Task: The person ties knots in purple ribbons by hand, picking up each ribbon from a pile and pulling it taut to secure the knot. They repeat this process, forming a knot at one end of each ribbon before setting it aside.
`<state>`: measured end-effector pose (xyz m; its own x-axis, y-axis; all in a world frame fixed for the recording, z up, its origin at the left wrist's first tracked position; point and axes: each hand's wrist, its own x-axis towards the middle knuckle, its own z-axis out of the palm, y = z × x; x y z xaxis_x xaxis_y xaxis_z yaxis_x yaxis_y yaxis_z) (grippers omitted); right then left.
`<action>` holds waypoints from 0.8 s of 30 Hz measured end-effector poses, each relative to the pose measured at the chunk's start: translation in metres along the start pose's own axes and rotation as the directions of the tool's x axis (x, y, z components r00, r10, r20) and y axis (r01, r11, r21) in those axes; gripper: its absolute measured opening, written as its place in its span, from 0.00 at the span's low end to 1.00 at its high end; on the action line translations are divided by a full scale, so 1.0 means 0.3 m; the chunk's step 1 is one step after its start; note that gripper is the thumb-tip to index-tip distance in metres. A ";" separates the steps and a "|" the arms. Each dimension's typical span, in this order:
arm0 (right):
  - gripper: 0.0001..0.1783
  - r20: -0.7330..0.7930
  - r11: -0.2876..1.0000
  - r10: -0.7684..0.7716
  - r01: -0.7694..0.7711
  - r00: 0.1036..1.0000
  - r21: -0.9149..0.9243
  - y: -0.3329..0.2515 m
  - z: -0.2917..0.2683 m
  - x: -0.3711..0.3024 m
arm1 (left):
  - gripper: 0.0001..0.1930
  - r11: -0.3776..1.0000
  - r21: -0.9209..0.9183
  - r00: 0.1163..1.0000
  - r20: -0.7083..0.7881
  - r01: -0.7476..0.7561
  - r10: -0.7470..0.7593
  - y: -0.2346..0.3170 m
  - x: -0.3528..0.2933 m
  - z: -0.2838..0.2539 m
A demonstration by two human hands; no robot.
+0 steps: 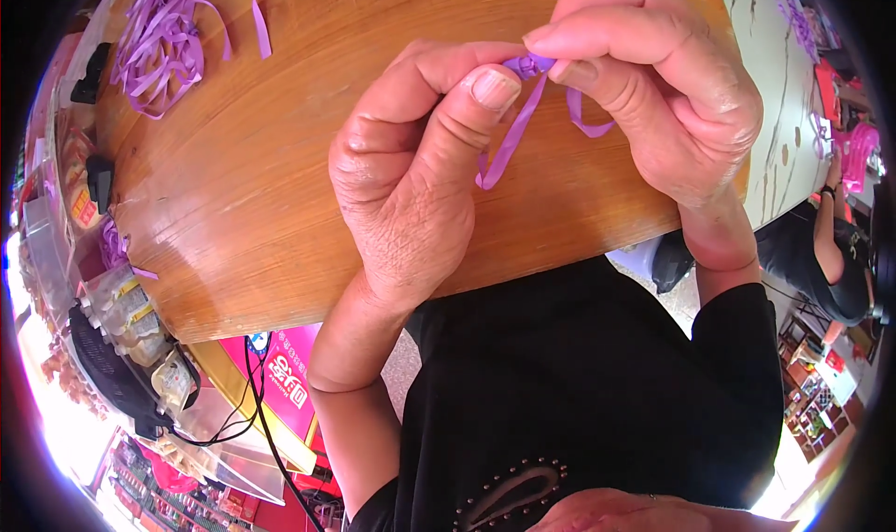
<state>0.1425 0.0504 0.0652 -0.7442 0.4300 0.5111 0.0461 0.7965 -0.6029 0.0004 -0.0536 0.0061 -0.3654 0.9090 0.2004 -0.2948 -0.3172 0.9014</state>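
Observation:
A narrow purple ribbon (512, 147) is held up over the wooden table, with a small bunched knot between my fingertips. My left hand (415, 163) pinches one side of the knot between thumb and index finger. On the other side, my right hand (667, 89) grips it with thumb and forefinger. Below the knot the ribbon hangs in a loop, and another curl of it shows beside my right thumb. The fingertips partly cover the knot, so its exact form is hidden.
A loose pile of purple ribbons (166, 42) lies at the table's far left. The wooden table (243, 224) has a white marbled surface (775, 112) beside it on the right. Black cables (250, 397) hang off the left front edge. Another person (821, 243) is at the right.

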 end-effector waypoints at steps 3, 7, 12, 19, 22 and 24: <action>0.08 -0.028 0.998 -0.035 0.037 0.999 0.044 0.026 0.014 -0.010 | 0.10 0.994 -0.097 0.998 0.002 0.058 -0.059 0.002 -0.002 0.000; 0.08 -0.014 0.998 -0.002 0.002 1.000 0.060 0.025 0.013 -0.011 | 0.09 0.998 -0.053 0.999 -0.011 0.039 -0.039 -0.002 -0.002 0.002; 0.09 0.011 0.995 0.050 -0.051 0.999 0.085 0.020 0.012 -0.015 | 0.08 0.997 0.033 0.997 -0.026 -0.065 0.066 -0.020 0.009 0.002; 0.10 0.043 0.986 0.111 -0.115 0.993 0.118 0.008 0.013 -0.016 | 0.06 0.998 0.043 0.992 -0.120 0.034 -0.029 -0.016 0.006 0.012; 0.10 0.098 0.974 0.166 -0.179 0.981 0.139 -0.001 0.013 -0.014 | 0.05 0.998 0.062 0.994 -0.112 0.019 -0.012 -0.029 0.011 -0.001; 0.10 0.071 0.950 0.177 -0.190 0.982 0.250 0.008 0.025 -0.021 | 0.06 0.997 0.070 0.993 -0.109 -0.031 0.038 -0.033 0.008 -0.006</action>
<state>0.1423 0.0466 0.0560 -0.7698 0.5330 0.3510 0.0186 0.5685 -0.8225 0.0008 -0.0488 -0.0031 -0.4704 0.8613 0.1920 -0.2204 -0.3254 0.9195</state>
